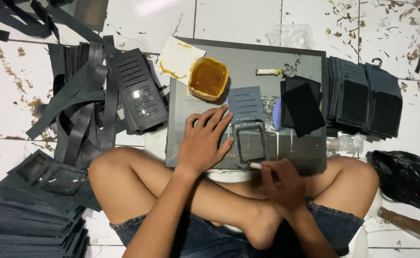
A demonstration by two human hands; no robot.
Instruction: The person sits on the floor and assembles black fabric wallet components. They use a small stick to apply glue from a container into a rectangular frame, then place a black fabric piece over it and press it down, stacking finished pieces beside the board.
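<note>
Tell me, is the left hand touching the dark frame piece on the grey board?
Touching. In the head view the left hand lies flat on the grey board, fingertips pressing the left edge of the frame piece.

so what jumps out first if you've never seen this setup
The tub of amber glue at the far edge of the grey board draws the eye first. Nearer, the left hand presses flat beside a grey frame piece, while the right hand holds a small white stick at its near edge. Stacks of dark cut pieces flank the board on the tiled floor.
</note>
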